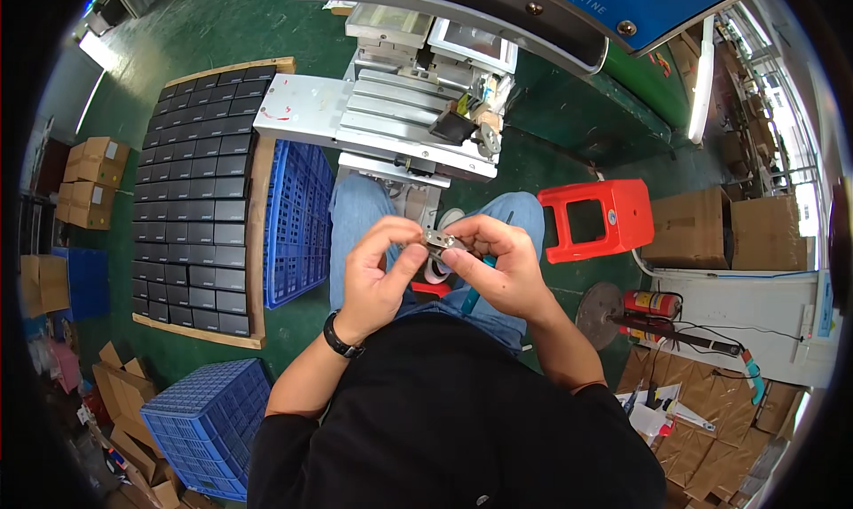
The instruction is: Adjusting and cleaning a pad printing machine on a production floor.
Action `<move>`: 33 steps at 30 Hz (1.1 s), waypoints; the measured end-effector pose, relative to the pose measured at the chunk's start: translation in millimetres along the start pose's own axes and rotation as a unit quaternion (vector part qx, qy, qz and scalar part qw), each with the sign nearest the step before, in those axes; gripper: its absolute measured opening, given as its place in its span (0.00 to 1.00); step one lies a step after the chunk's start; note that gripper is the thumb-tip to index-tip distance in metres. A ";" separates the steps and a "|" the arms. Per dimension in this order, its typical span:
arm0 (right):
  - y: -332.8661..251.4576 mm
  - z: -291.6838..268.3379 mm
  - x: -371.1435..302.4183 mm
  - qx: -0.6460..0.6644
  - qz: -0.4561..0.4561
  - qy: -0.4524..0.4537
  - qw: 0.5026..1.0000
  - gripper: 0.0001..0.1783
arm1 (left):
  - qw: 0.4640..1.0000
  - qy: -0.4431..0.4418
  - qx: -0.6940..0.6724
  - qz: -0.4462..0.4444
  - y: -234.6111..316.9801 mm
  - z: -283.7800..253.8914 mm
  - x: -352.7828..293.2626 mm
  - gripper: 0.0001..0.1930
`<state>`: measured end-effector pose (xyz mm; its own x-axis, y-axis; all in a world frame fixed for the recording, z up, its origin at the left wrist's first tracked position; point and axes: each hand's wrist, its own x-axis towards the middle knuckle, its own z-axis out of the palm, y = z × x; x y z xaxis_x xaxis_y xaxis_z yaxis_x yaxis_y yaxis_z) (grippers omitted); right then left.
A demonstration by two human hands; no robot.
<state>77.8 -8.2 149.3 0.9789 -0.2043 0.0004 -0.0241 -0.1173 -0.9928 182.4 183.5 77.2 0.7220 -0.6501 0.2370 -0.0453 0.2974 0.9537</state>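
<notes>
Small metal part (440, 240) held up over the worker's jeans (359, 220)

The person sat facing a light-coloured machine (395, 109), and the silvery metal part was between the two hands, over the gap between the knees. The left hand (378, 280) grasped its left end, thumb and forefinger pinched together on it. The right hand (508, 274) had hold of the other end, with its thumb pressed on the near side and the remaining fingers curled behind; exactly how these met the piece could not be told, since they partly hid one another. A dark wristband (340, 336) circled the left wrist, and a black shirt (444, 411) covered the person's front.

The machine's grooved bed stood just beyond the knees, while a blue panel (657, 11) overhung the scene at the upper right. A red stool (635, 220) was beside the right knee. By the left knee was a blue crate (298, 229), and next to it rows of black boxes (195, 198) lay on a wooden pallet (258, 242). Another blue crate, the lower one (209, 425), sat on the green floor (298, 340) at the lower left, near an open carton (124, 385). Well off to the right, red fire extinguishers (651, 304) were near a round grey disc (599, 315), below two large cardboard boxes (764, 234) in the view.
</notes>
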 end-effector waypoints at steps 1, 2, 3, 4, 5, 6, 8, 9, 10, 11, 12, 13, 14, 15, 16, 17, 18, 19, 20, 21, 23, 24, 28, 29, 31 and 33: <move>-0.4 -0.2 0.6 0.005 0.001 0.001 1.000 0.13 | 1.000 -0.024 0.003 -0.018 0.3 -2.7 -0.4 0.16; -0.9 -0.4 0.6 0.010 0.003 0.002 1.000 0.13 | 0.999 -0.037 0.010 -0.009 0.4 -2.6 -1.4 0.17; -1.1 -0.9 0.9 0.004 0.007 -0.001 1.000 0.13 | 0.998 -0.016 -0.037 -0.039 -0.1 -1.1 -1.6 0.16; -1.2 -0.9 0.4 -0.002 0.012 -0.003 1.000 0.12 | 0.996 0.016 -0.081 -0.043 -1.2 4.3 -3.1 0.16; -1.4 -1.5 0.1 -0.007 0.018 -0.005 1.000 0.12 | 0.990 0.047 -0.124 -0.047 -2.2 8.2 -4.0 0.16; -1.0 -0.7 0.0 -0.005 0.014 0.001 1.000 0.12 | 0.994 0.044 -0.098 -0.024 -4.0 8.5 -2.0 0.15; -0.8 -0.6 -0.1 -0.016 0.012 -0.001 1.000 0.13 | 1.000 0.019 -0.009 0.021 -6.2 5.8 0.9 0.16; -0.7 -0.3 0.0 -0.022 0.010 -0.002 1.000 0.13 | 0.997 0.006 0.046 0.056 -6.3 1.9 2.7 0.16; -1.1 -0.6 0.2 -0.029 0.012 -0.004 0.999 0.13 | 0.999 0.022 0.024 0.040 -5.8 4.2 1.9 0.14; -1.7 -0.8 0.4 -0.037 0.013 -0.006 0.999 0.13 | 0.999 0.018 0.029 0.023 -4.2 3.6 1.8 0.13; -2.5 -1.0 1.0 -0.054 0.002 -0.003 0.999 0.13 | 0.999 0.014 0.035 0.008 -1.0 2.3 1.1 0.12; -3.5 -1.3 1.3 -0.040 0.009 -0.003 0.999 0.14 | 0.999 0.009 0.040 -0.007 2.3 2.7 0.4 0.12; -4.4 -1.2 2.3 -0.036 0.003 0.002 0.999 0.14 | 0.999 0.010 0.036 -0.025 5.0 3.6 1.6 0.15; -5.2 -1.3 3.6 -0.043 -0.008 0.006 0.999 0.14 | 0.999 0.012 0.042 -0.005 6.0 6.0 4.7 0.16; -6.5 -2.5 4.0 -0.042 0.002 0.004 0.999 0.14 | 1.000 0.027 -0.004 -0.006 6.8 10.6 5.6 0.14; -7.2 -2.7 4.7 -0.047 0.003 0.002 0.999 0.14 | 0.998 0.046 -0.050 -0.009 6.6 14.3 7.0 0.13; -7.6 -3.0 5.5 -0.037 0.009 0.002 0.999 0.14 | 0.998 0.048 -0.034 0.014 5.7 14.8 9.4 0.12; -7.9 -2.8 5.7 -0.028 0.010 0.001 1.000 0.14 | 0.998 0.051 -0.018 0.032 4.4 14.6 10.7 0.11; -7.7 -2.8 6.7 -0.037 0.009 0.004 0.999 0.14 | 0.997 0.061 0.000 0.050 3.2 13.5 10.9 0.10; -7.4 -2.4 7.1 -0.047 0.003 0.005 0.999 0.14 | 0.998 0.053 0.002 0.041 2.2 11.1 10.3 0.09; -6.4 -1.7 8.1 -0.059 -0.003 0.007 0.998 0.14 | 0.998 0.046 0.006 0.033 -0.5 4.1 12.9 0.07; -6.1 -2.0 8.6 -0.062 -0.003 0.010 0.998 0.14 | 0.998 0.032 0.037 0.034 -0.3 0.7 13.8 0.08; -6.4 -3.8 11.3 -0.077 -0.002 0.012 0.997 0.16 | 0.997 0.037 0.074 0.000 10.3 -2.5 18.1 0.14; -7.1 -4.3 11.8 -0.081 0.002 0.012 0.997 0.16 | 0.999 0.041 0.026 -0.010 14.4 -1.6 19.5 0.14; -8.3 -4.4 15.4 -0.113 -0.033 0.010 0.993 0.16 | 0.996 0.060 -0.063 -0.019 22.7 0.2 23.7 0.15; -10.6 -3.3 17.5 -0.142 -0.044 0.005 0.989 0.16 | 0.993 -0.003 0.103 0.064 32.3 -12.0 31.0 0.17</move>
<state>94.5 -13.7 160.2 0.9778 -0.1904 0.0879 0.0039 -0.4027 -0.9153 211.7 181.3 113.0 0.6969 -0.6210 0.3588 -0.2769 0.2285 0.9333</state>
